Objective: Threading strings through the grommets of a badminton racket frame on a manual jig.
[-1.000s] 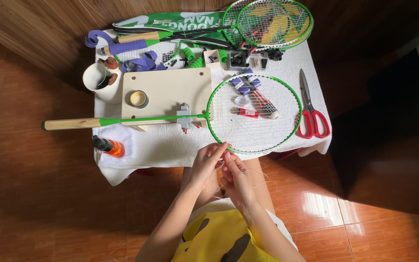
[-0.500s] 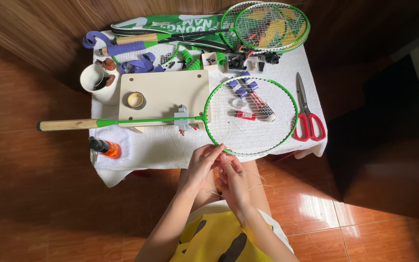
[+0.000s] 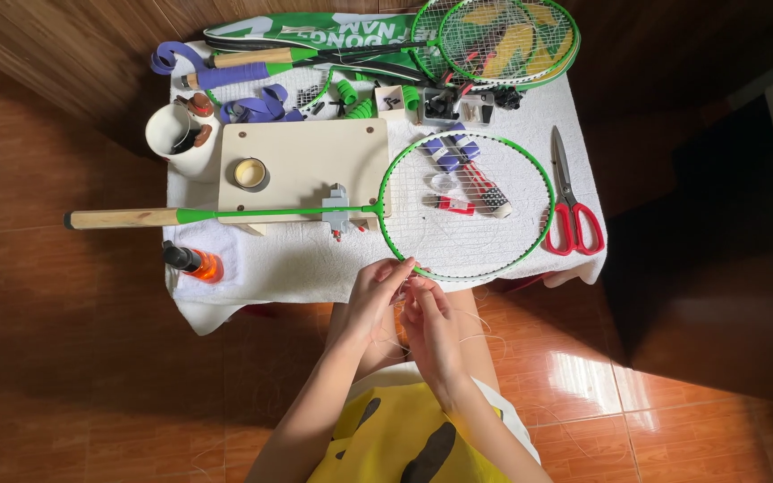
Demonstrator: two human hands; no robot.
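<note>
Little moved since earlier frames: left hand (image 3: 376, 293) and right hand (image 3: 428, 313) remain together, pinching thin string (image 3: 480, 338) at the green racket (image 3: 465, 206) rim's 7 o'clock; threading continues.

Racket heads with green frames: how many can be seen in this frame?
3. One racket head lies mid-table, its near rim by the left hand and right hand. Two overlapping racket heads sit at the far edge on a green racket bag, which may hide more.

Home racket-repair corner: tile floor (image 3: 91, 358), cloth-covered table (image 3: 297, 264).
</note>
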